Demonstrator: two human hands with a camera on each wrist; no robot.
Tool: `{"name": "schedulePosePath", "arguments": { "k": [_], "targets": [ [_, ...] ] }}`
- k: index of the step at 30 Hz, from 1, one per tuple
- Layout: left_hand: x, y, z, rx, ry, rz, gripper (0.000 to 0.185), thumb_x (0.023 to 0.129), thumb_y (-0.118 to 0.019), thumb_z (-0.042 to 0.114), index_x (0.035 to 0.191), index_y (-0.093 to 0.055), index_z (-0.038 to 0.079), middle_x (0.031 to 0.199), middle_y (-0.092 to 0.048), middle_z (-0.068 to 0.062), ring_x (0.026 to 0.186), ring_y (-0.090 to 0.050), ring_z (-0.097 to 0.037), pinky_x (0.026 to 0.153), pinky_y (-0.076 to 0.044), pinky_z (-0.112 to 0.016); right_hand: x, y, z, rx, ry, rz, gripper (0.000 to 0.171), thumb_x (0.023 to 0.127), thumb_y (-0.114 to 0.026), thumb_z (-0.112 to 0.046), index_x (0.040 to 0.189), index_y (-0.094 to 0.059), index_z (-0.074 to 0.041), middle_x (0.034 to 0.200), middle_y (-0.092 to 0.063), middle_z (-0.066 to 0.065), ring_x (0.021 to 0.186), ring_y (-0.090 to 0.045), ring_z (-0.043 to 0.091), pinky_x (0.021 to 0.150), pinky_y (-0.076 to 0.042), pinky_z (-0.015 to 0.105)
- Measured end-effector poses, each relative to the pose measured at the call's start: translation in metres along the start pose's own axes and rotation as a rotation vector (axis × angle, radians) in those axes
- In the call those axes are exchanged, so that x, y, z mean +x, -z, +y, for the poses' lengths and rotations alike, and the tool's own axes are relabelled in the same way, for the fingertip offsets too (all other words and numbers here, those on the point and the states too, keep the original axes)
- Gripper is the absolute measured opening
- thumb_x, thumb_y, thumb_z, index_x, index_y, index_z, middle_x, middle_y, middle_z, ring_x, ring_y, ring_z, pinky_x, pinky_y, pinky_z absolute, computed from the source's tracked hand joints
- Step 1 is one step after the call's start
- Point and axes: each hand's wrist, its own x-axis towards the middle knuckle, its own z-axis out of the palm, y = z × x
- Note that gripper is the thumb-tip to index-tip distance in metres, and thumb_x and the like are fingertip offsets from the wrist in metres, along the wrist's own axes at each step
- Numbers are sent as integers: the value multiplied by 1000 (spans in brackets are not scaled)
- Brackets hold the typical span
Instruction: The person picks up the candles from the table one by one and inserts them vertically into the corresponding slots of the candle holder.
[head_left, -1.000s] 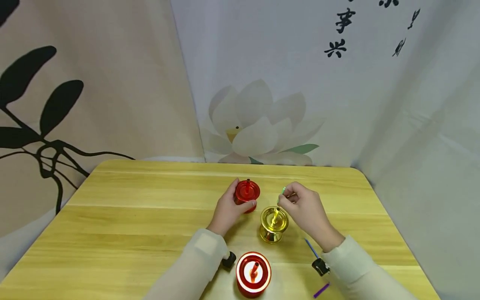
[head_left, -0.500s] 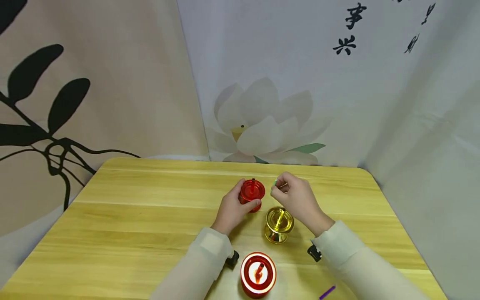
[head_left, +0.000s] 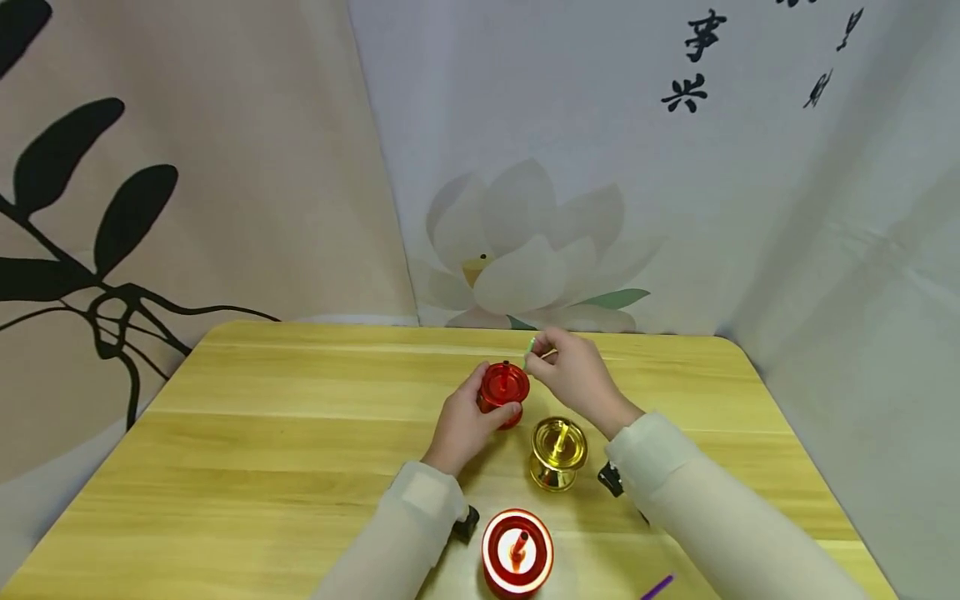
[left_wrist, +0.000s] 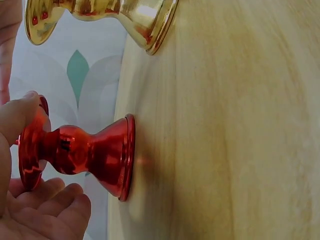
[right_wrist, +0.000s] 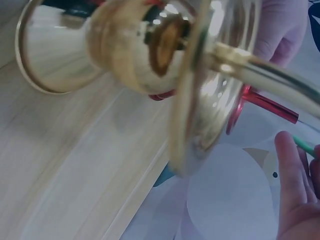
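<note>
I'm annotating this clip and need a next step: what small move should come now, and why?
Probably ease the right hand leftward, bringing the green stick over the central post of the red holder. The stick is pinched close beside that post but not on it, and the left hand already holds the holder.

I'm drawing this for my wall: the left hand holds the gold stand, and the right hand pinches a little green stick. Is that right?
Almost! The left hand holds a red stand, not the gold stand, as the head view shows. The right hand does pinch a little green stick.
</note>
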Motion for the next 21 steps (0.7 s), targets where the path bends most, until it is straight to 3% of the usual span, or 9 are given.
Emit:
{"name": "schedulePosePath", "arguments": {
  "k": [5,21],
  "targets": [
    [1,2,0,-2,-8,-15,80,88,-80,26,152,-39,2,143,-55,-17,128,-56,-32,106,-47,-46,6,-3,-6,-1,12,-1,6,94,-64,-16,94,-63,-10,101,-71,4,94,-72,22,79,-60,40],
    [-1,3,2,17,-29,-26,79,89,-78,26,152,-38,0,141,-57,-18,127,-56,-32,107,-46,-47,14,-9,-15,-22,50,-34,9,95,-67,-17,96,-65,-8,103,-71,6,94,-73,24,78,-61,37]
  ]
}}
